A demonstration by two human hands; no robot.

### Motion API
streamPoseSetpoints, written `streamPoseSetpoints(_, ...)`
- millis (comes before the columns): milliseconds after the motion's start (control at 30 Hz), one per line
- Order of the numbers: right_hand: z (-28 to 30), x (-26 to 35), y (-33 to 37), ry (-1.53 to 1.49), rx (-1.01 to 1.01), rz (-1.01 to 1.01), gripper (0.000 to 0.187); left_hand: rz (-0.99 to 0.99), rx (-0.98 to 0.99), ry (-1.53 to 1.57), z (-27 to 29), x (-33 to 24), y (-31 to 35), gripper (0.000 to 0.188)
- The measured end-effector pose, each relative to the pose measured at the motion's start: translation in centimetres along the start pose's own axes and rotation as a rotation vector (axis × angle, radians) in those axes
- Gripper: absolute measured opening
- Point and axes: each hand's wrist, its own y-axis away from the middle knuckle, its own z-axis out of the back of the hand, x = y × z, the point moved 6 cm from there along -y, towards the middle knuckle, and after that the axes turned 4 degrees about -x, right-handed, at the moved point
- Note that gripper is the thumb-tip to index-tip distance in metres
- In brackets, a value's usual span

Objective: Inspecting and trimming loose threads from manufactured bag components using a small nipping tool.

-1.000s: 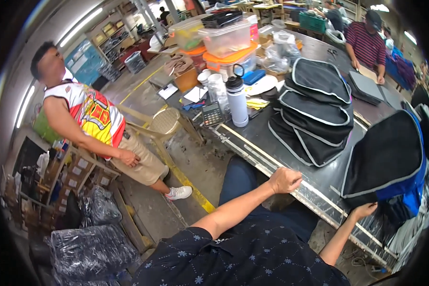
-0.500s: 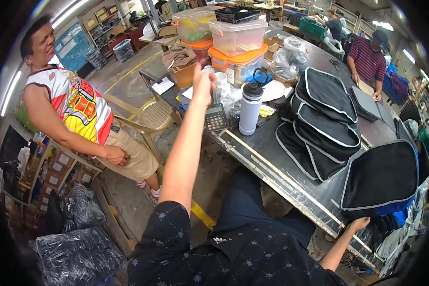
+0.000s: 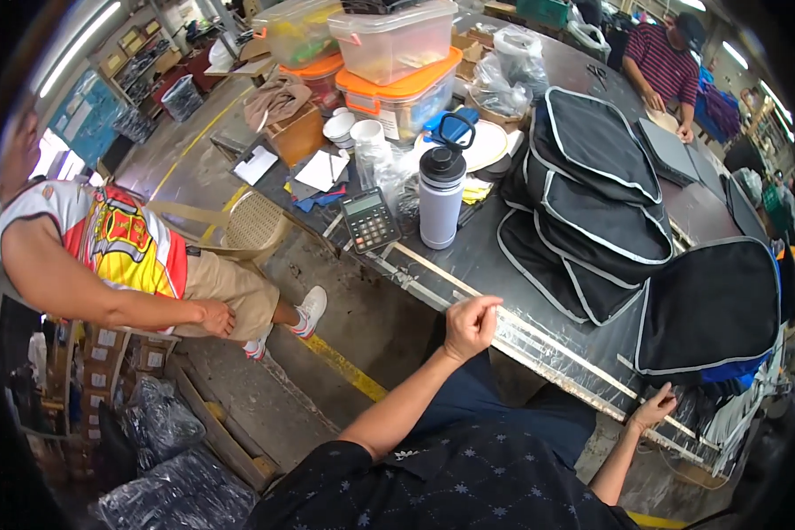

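My left hand (image 3: 473,328) is closed in a loose fist, with nothing showing in it, just over the near edge of the black-topped table (image 3: 552,334). At the table's front right edge, my right hand (image 3: 652,409) holds nothing that I can see, its fingers loosely bent and a little apart. Right above it lies a black fabric panel (image 3: 708,309) with grey piping and some blue beneath. Left of that panel is a stack of black bags (image 3: 596,208) with the same grey piping.
A lavender bottle (image 3: 440,199) and a calculator (image 3: 370,219) stand near the table's left edge, before plastic bins (image 3: 393,93). A person in a colourful jersey (image 3: 128,243) is at left, beside a woven chair (image 3: 254,223). Another person (image 3: 667,66) works across the table.
My left hand has dropped from its raised, outstretched position to the table edge. My right hand has come out slightly from under the black panel. The person at left has shifted in view.
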Motion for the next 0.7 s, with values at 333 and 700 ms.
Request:
streamPoseSetpoints(333,-0.6,0.6,0.4,0.012,-0.001,-0.073,0.049,-0.27,0.307,-0.292,-3.2,0.7,1.9,0.014)
streamPoseSetpoints(700,-1.2,3.7,0.6,0.15,0.106,-0.031,0.056,-0.336,0.276,-0.276,-2.8,0.8,2.5,0.015)
